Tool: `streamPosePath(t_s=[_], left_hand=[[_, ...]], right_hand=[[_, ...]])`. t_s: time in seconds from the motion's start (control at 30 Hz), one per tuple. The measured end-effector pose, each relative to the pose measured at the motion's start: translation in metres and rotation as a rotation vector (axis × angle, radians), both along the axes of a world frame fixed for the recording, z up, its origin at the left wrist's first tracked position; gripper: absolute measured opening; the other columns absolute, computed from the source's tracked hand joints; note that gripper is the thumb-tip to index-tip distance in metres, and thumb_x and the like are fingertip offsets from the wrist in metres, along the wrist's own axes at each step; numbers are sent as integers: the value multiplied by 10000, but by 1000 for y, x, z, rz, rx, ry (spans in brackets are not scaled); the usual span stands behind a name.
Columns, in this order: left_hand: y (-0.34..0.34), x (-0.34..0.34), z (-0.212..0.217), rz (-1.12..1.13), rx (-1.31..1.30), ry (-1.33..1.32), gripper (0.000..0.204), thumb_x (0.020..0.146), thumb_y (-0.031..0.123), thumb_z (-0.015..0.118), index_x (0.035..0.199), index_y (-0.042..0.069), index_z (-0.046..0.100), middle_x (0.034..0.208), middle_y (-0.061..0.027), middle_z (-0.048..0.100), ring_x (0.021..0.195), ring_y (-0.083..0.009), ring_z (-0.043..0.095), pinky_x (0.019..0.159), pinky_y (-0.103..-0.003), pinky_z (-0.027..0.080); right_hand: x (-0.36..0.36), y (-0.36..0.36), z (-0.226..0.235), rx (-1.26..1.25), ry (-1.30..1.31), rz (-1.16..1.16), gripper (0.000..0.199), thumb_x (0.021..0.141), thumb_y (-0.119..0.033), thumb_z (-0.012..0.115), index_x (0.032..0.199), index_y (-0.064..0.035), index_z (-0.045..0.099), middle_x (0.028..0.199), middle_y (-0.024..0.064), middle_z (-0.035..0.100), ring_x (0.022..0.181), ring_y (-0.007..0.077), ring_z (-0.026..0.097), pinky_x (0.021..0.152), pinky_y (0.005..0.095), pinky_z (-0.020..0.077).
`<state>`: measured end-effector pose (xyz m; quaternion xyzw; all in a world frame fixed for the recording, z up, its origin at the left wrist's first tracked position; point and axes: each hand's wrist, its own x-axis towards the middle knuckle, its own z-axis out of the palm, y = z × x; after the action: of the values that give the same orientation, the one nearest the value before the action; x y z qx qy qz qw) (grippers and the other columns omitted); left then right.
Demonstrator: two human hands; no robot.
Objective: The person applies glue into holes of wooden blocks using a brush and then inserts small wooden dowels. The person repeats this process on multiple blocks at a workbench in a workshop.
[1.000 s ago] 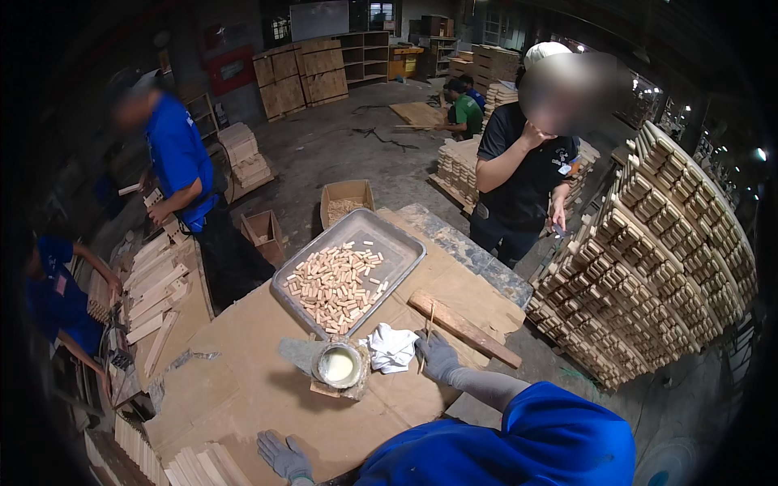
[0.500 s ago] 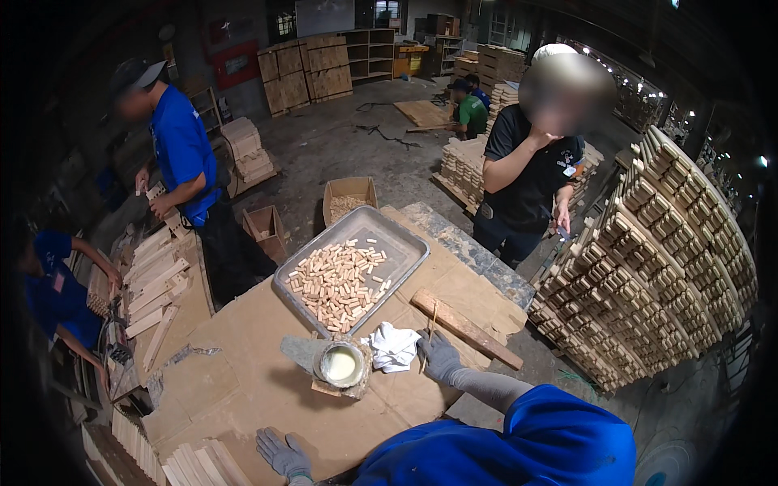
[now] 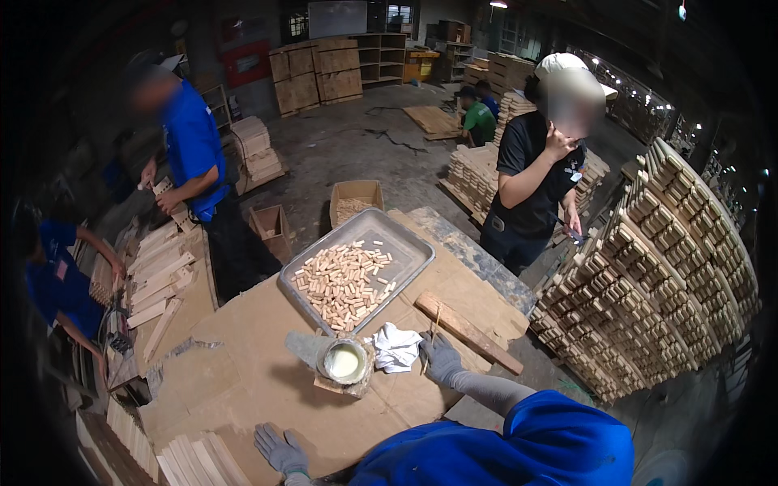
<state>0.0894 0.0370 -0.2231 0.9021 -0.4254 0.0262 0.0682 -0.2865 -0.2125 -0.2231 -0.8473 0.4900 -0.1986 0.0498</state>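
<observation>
My right hand (image 3: 442, 360), in a grey glove, rests on the cardboard-covered table with its fingers closed around a thin wooden stick (image 3: 437, 317). The stick points away from me. Just left of that hand lies a crumpled white cloth (image 3: 396, 347). Beside the cloth stands a pot of creamy white liquid (image 3: 345, 362), crusted round its outside. My left hand (image 3: 280, 449), gloved too, lies flat at the near edge with fingers spread and nothing in it. Beyond the pot, a grey metal tray (image 3: 412, 245) holds a heap of small wooden dowels (image 3: 336, 283).
A wooden bar (image 3: 468, 332) lies right of my right hand. Wooden strips (image 3: 207, 462) are at the near left. Stacked wooden parts (image 3: 648, 283) rise at the right. Two co-workers in blue (image 3: 190, 146) work at left; a person in black (image 3: 531, 162) stands across the table.
The view has shifted slightly, so the scene sits a little differently. Both my hands keep their places on the table, and the stick stays in my right hand.
</observation>
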Motion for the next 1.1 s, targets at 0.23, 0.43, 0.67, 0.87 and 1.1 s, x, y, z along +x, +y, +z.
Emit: streamPosePath(t_s=[0.23, 0.43, 0.67, 0.87, 1.1], left_hand=[[0, 0, 0, 7, 7, 20, 589, 920, 326, 410, 1372, -36, 303, 1460, -218, 246, 1362, -358, 209, 1128, -466, 124], [-2, -2, 8, 30, 84, 58, 609, 931, 358, 363, 1403, -14, 264, 1492, -175, 198, 1384, -334, 153, 1134, -446, 89], [-4, -2, 9, 48, 103, 78, 616, 927, 363, 369, 1402, -15, 263, 1494, -168, 194, 1385, -329, 149, 1135, -438, 91], [-5, -2, 12, 64, 115, 97, 619, 927, 366, 367, 1406, -9, 258, 1496, -168, 190, 1387, -323, 144, 1137, -431, 92], [-4, -4, 16, 55, 134, 88, 617, 933, 366, 353, 1408, -14, 248, 1500, -168, 177, 1389, -325, 135, 1138, -432, 85]], right_hand=[[2, 1, 6, 11, 4, 7, 356, 846, -188, 500, 1157, -15, 481, 1284, 179, 486, 1208, 337, 443, 1051, 432, 300], [3, 1, 10, 78, 2, 3, 359, 850, -185, 481, 1158, -2, 476, 1303, 180, 468, 1236, 324, 417, 1066, 436, 271], [2, 3, 5, -22, -14, 2, 330, 857, -155, 485, 1160, -25, 476, 1255, 187, 504, 1140, 349, 489, 1030, 431, 324], [2, 3, 5, -23, -16, -1, 337, 851, -163, 498, 1154, -20, 473, 1252, 194, 508, 1139, 358, 492, 1028, 442, 322], [0, 0, 1, -12, 7, 24, 348, 830, -169, 516, 1143, -23, 475, 1270, 198, 492, 1157, 352, 484, 1026, 449, 319]])
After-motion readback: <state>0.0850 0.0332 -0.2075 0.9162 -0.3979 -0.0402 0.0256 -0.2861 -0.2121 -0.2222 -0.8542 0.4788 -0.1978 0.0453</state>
